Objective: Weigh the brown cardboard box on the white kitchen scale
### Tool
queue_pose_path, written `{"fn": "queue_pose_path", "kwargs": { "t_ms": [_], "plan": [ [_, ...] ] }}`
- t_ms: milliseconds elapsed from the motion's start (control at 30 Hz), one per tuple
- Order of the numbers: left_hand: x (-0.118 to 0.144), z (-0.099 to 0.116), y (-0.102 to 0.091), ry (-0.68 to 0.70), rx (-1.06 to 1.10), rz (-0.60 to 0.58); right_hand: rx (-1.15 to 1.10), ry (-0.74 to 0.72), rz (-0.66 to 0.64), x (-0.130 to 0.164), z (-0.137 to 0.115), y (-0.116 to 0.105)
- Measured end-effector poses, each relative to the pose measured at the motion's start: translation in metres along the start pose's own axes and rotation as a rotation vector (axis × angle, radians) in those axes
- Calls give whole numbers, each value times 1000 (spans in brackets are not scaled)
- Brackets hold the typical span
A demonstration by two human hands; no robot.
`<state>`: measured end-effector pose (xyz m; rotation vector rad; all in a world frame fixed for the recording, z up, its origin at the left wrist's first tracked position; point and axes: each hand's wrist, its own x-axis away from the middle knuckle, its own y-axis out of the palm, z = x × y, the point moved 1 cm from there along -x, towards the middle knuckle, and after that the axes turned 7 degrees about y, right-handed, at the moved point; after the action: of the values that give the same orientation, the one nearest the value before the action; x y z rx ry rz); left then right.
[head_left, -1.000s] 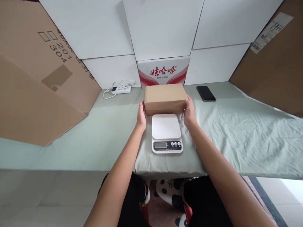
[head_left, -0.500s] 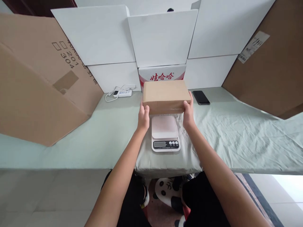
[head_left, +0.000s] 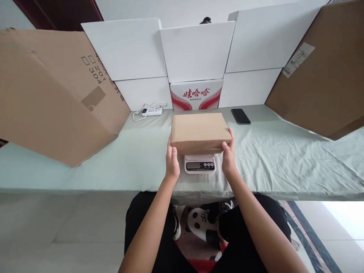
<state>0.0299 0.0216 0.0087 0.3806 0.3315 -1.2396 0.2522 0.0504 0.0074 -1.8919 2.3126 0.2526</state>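
A flat brown cardboard box (head_left: pixel 200 131) sits directly over the small kitchen scale (head_left: pixel 200 164), covering its platform so that only the front strip with the display and buttons shows beneath the box's near edge; whether the box already rests its weight on the platform or hangs just above it cannot be told from this view. The left hand (head_left: pixel 172 162) grips the box's near-left corner and the right hand (head_left: pixel 228 156) the near-right corner, the fingers of each closed on the short sides with the thumbs up against the front face. The box's long axis runs left to right across the counter (head_left: pixel 284 159), level and square to the person, so the two hands sit at opposite ends of that axis and about equally near; the box lies just ahead of the wrists, the scale immediately under it and between the hands. Farther back on the green-covered counter are a white power strip (head_left: pixel 152 111) with its cord to the left, a dark phone (head_left: pixel 240 116) to the right, and a red-and-white printed carton (head_left: pixel 196 95) (standing against a wall of white boxes). Large brown cartons (head_left: pixel 51 94) lean in from both sides.
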Motion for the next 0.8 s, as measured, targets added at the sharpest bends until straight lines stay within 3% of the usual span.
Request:
{"fn": "queue_pose_path", "kwargs": {
  "t_ms": [233, 800],
  "plan": [
    [7, -13, 1, 3, 34, -4, 42, 1, 2, 1, -4, -5],
    [4, -16, 0, -40, 35, -10, 79, 25, -14, 4, -9, -10]
  ]
}}
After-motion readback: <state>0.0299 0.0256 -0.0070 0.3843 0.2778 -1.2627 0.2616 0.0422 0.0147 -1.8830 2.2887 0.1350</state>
